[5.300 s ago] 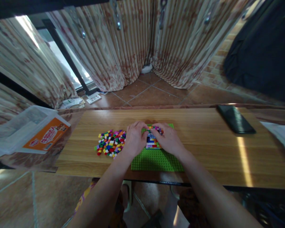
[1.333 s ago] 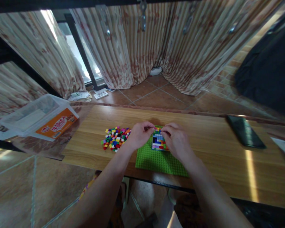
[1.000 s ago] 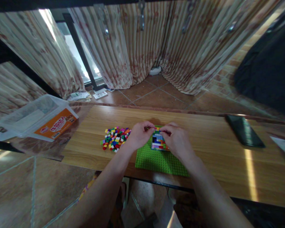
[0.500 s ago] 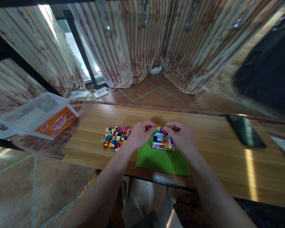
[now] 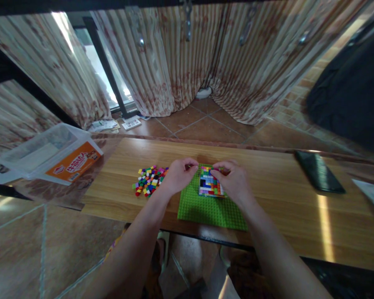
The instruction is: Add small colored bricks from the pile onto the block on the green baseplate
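A green studded baseplate lies at the table's front edge. On its far half stands a low block of many-coloured toy bricks with a dark gap at its left. My right hand is over the block's right side, thumb and forefinger pinched at its far part, with a small reddish toy brick partly showing between them. My left hand hovers by the baseplate's far left corner, fingertips pinched together just left of the block; what they hold, if anything, is too small to make out. Left of it spreads a pile of loose bricks.
A clear plastic box with an orange label sits at the left end of the wooden table. A dark phone and a white paper lie at the right. Striped curtains hang beyond the table.
My left hand has drawn slightly left, away from the block. The fingers of my right hand have shifted left over the block's far part, and more of its top left shows.
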`<state>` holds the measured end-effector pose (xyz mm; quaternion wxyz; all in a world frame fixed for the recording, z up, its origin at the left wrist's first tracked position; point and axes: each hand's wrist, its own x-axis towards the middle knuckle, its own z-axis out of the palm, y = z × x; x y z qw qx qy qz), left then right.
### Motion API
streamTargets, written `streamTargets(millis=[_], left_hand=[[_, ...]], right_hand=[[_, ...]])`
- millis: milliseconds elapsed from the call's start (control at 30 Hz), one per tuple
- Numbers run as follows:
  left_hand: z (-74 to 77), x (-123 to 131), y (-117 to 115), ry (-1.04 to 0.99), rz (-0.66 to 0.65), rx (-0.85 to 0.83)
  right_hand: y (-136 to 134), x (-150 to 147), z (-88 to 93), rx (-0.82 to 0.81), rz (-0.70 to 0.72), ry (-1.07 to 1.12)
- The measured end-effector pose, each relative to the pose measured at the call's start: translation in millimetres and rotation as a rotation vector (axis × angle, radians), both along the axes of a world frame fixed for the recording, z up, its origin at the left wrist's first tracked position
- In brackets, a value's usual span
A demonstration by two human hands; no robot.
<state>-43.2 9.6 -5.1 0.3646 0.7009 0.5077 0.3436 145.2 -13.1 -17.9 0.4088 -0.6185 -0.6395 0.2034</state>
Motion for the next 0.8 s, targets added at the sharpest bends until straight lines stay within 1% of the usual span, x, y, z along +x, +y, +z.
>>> streamTargets(millis=[67,133,267,367,467,600,700,800], left_hand=[[0.7,-10.4,3.5,0.035,0.012,0.018],[1.6,-25.1,7.4,0.11,0.017,0.042],[4.4,-55.7,11.8,0.376,0.057,0.053],[8.5,-66.3,9.8,0.515,0.004,0.051],[12.3,-61.8,5.8,0.64,-0.046,0.076],[11.9,-45.8,2.0,0.775,-0.094,0.124],[9.1,-38.1,0.7,0.86,-0.045,0.12],[7.3,-36.9,1.1,0.862,-0.001,0.112]], right_hand=[[0.8,0.1,-1.2,-0.011,0.008,0.01],[1.2,0.3,-3.0,-0.015,0.012,0.034],[0.3,1.3,-7.2,0.012,-0.008,0.147],[-0.8,2.0,-8.8,0.016,-0.051,0.248],[-1.3,2.0,-8.5,0.018,-0.07,0.283],[-1.1,2.0,-8.1,0.044,-0.083,0.256],[-0.3,2.7,-9.1,0.043,-0.095,0.254],[0.9,3.6,-10.2,0.048,-0.103,0.265]])
